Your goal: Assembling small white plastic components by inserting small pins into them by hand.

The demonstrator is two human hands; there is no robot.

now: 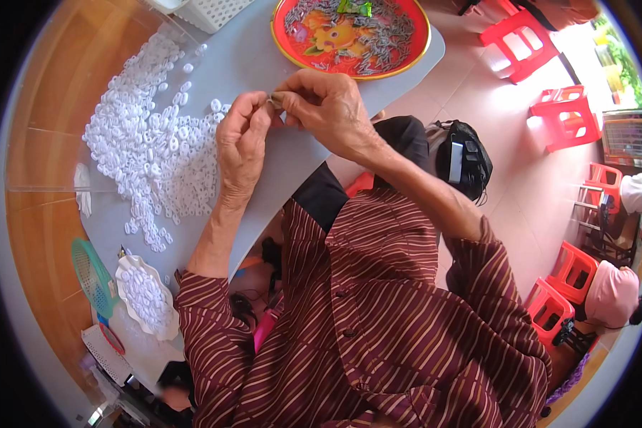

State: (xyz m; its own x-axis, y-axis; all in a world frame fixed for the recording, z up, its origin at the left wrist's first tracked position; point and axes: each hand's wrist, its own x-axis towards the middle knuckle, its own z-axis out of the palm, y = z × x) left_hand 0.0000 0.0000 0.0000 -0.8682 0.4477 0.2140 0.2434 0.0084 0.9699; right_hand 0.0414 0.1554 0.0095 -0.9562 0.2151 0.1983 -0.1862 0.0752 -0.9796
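Over the grey table [225,68], my left hand [241,143] and my right hand [328,110] meet with fingertips pinched together. Between them is a small piece, mostly covered by the fingers, so I cannot make out its kind. A large heap of small white oval plastic pieces with holes [153,132] spreads to the left of my left hand. Beyond my right hand lies a round red tray [281,46] with a yellow edge and a cartoon picture. Many small grey metal screw-like pieces [399,32] are scattered in it, along with a green packet [354,8].
A white scalloped dish [170,321] of white pieces and a green mesh-like round item [91,274] stand at lower left. A white basket [210,13] is at the top. Red plastic stools [521,46], a black bag [471,164] and seated people are on the right.
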